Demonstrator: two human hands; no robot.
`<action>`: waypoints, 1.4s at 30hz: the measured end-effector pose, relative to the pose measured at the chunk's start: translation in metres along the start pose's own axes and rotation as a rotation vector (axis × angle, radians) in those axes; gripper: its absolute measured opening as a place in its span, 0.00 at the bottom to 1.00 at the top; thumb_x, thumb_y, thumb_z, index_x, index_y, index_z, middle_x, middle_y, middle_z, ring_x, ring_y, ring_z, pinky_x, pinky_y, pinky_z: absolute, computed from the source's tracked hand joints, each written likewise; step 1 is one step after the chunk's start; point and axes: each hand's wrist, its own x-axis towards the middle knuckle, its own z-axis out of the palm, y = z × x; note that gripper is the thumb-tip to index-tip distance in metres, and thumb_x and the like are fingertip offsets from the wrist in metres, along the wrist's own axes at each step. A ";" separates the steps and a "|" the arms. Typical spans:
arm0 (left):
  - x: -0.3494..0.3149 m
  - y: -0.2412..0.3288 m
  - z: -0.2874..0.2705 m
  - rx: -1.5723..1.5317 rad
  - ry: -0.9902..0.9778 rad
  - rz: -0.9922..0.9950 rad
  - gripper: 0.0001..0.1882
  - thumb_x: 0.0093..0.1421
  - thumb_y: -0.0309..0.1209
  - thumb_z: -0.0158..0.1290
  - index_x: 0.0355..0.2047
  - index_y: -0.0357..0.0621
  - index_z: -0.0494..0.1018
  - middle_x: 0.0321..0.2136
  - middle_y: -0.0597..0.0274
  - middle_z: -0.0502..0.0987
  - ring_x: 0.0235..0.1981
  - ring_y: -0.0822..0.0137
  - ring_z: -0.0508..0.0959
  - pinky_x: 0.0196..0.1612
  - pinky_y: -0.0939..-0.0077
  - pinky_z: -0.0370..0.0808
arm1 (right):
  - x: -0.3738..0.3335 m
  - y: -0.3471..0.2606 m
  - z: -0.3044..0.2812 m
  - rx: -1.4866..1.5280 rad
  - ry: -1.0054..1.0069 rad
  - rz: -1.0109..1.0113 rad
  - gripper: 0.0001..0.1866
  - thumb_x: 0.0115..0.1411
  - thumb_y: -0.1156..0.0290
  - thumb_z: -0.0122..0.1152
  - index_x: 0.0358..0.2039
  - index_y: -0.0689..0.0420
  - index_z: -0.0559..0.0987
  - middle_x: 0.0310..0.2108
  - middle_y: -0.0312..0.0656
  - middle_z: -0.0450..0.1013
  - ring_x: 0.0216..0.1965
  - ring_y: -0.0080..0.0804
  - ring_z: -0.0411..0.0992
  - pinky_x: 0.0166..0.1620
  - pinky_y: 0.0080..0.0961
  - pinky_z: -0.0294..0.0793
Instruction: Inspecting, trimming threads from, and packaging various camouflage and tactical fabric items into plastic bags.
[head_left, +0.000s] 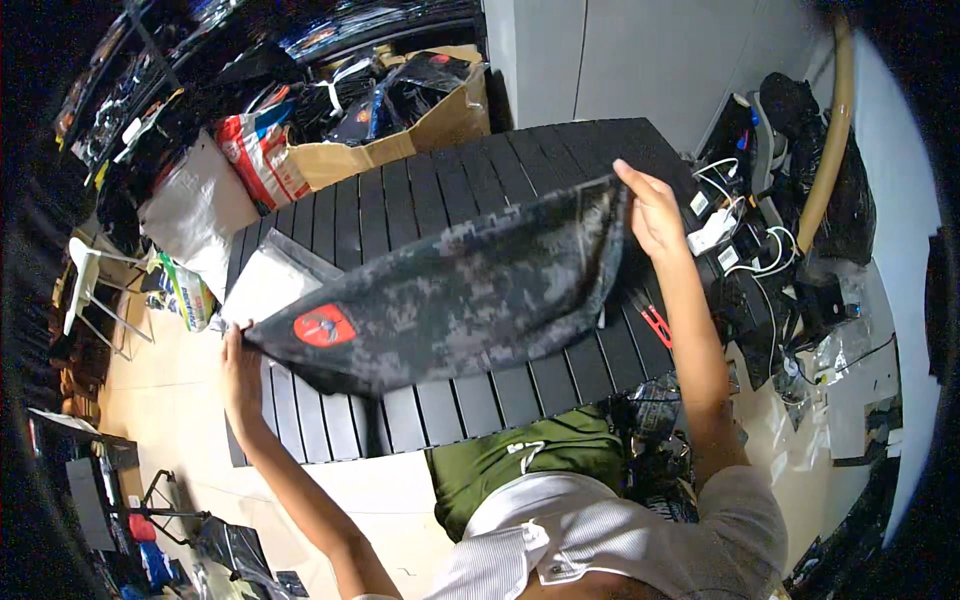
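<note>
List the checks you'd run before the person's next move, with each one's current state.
1. Left hand has the left end of the camouflage piece: ok, fingertips at its corner.
2. Right hand has the other end: ok, thumb at the upper right corner.
3. Red patch faces up into view: ok, near the left end.
4. Black slatted table free of other things: not ok; a white packet lies at the left and a red-handled tool at the right.
5. Underside of the piece undamaged: cannot tell, it is hidden from this view.
</note>
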 end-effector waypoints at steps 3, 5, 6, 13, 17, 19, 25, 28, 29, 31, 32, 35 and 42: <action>0.006 0.003 0.006 -0.271 0.020 0.015 0.14 0.61 0.33 0.47 0.43 0.37 0.68 0.40 0.59 0.74 0.43 0.70 0.73 0.49 0.73 0.67 | 0.016 0.004 -0.005 0.022 -0.128 0.024 0.08 0.54 0.73 0.58 0.35 0.59 0.75 0.31 0.37 0.74 0.31 0.23 0.71 0.37 0.19 0.69; 0.008 0.007 -0.005 -0.310 -0.003 0.080 0.12 0.60 0.29 0.49 0.42 0.36 0.68 0.39 0.56 0.74 0.44 0.66 0.73 0.51 0.70 0.67 | 0.015 -0.002 0.000 0.071 -0.125 -0.078 0.09 0.52 0.79 0.58 0.36 0.59 0.75 0.32 0.37 0.74 0.32 0.24 0.72 0.37 0.19 0.69; 0.003 0.010 -0.006 -0.278 0.116 0.102 0.11 0.60 0.28 0.48 0.42 0.37 0.68 0.40 0.55 0.74 0.43 0.65 0.73 0.51 0.69 0.68 | 0.014 -0.007 -0.004 0.091 -0.094 -0.133 0.10 0.52 0.82 0.56 0.37 0.59 0.75 0.33 0.39 0.74 0.34 0.25 0.72 0.39 0.20 0.70; -0.064 0.045 -0.016 -0.195 0.060 0.520 0.15 0.59 0.23 0.46 0.47 0.32 0.66 0.45 0.49 0.71 0.46 0.64 0.72 0.52 0.65 0.68 | -0.012 -0.046 -0.019 0.118 -0.201 -0.324 0.13 0.55 0.83 0.50 0.43 0.62 0.73 0.40 0.44 0.73 0.41 0.31 0.72 0.49 0.28 0.70; -0.077 0.040 0.006 -0.118 0.139 0.468 0.20 0.57 0.19 0.46 0.51 0.33 0.63 0.47 0.51 0.70 0.48 0.65 0.71 0.53 0.70 0.66 | -0.005 -0.039 -0.010 0.050 -0.212 -0.136 0.14 0.54 0.81 0.53 0.43 0.62 0.72 0.40 0.43 0.73 0.41 0.30 0.72 0.48 0.24 0.69; -0.057 0.016 0.008 -0.114 0.165 0.272 0.23 0.56 0.18 0.47 0.53 0.33 0.62 0.49 0.53 0.68 0.47 0.67 0.70 0.52 0.76 0.66 | 0.012 -0.014 -0.016 0.013 -0.217 0.043 0.15 0.53 0.80 0.56 0.43 0.61 0.71 0.38 0.41 0.73 0.38 0.27 0.72 0.45 0.21 0.70; -0.038 -0.075 0.008 0.366 0.132 -0.124 0.25 0.57 0.28 0.52 0.55 0.37 0.61 0.50 0.55 0.68 0.46 0.67 0.72 0.48 0.77 0.67 | 0.018 0.093 -0.038 -0.824 -0.121 0.053 0.22 0.53 0.69 0.60 0.48 0.59 0.69 0.41 0.41 0.72 0.35 0.27 0.71 0.41 0.23 0.69; -0.081 -0.114 0.016 0.682 0.276 0.036 0.24 0.60 0.33 0.47 0.55 0.35 0.60 0.54 0.49 0.64 0.55 0.59 0.65 0.54 0.71 0.61 | -0.041 0.090 -0.014 -1.188 -0.046 -0.120 0.15 0.54 0.71 0.56 0.42 0.62 0.70 0.39 0.46 0.69 0.33 0.33 0.70 0.38 0.27 0.69; -0.097 -0.109 0.038 0.762 0.262 0.082 0.23 0.61 0.33 0.45 0.55 0.34 0.59 0.55 0.48 0.62 0.56 0.57 0.63 0.56 0.70 0.58 | -0.065 0.086 -0.006 -1.237 -0.039 -0.090 0.15 0.52 0.72 0.56 0.40 0.62 0.69 0.37 0.47 0.68 0.33 0.36 0.69 0.38 0.29 0.69; -0.120 -0.108 0.071 0.876 0.241 0.151 0.22 0.63 0.31 0.41 0.56 0.34 0.57 0.57 0.45 0.59 0.59 0.53 0.59 0.60 0.68 0.53 | -0.112 0.079 0.013 -1.346 -0.030 -0.066 0.16 0.50 0.73 0.55 0.40 0.62 0.68 0.34 0.49 0.66 0.36 0.43 0.67 0.40 0.34 0.67; -0.128 -0.108 0.085 0.914 0.209 0.159 0.23 0.64 0.31 0.39 0.57 0.34 0.55 0.58 0.45 0.57 0.60 0.53 0.56 0.60 0.68 0.51 | -0.131 0.080 0.019 -1.409 -0.028 -0.065 0.17 0.49 0.73 0.56 0.40 0.62 0.66 0.34 0.51 0.65 0.37 0.46 0.67 0.40 0.36 0.66; -0.143 -0.117 0.105 1.025 0.154 0.085 0.25 0.64 0.34 0.37 0.59 0.35 0.50 0.59 0.47 0.54 0.62 0.55 0.50 0.62 0.63 0.45 | -0.163 0.086 0.028 -1.547 0.008 0.008 0.20 0.48 0.69 0.57 0.41 0.60 0.64 0.38 0.53 0.62 0.40 0.54 0.65 0.41 0.42 0.67; -0.152 -0.134 0.106 1.370 0.183 0.103 0.27 0.64 0.37 0.36 0.60 0.38 0.50 0.60 0.51 0.53 0.62 0.57 0.51 0.62 0.63 0.45 | -0.167 0.084 -0.003 -1.469 0.041 0.049 0.11 0.48 0.76 0.53 0.34 0.62 0.68 0.32 0.52 0.65 0.32 0.55 0.67 0.33 0.41 0.69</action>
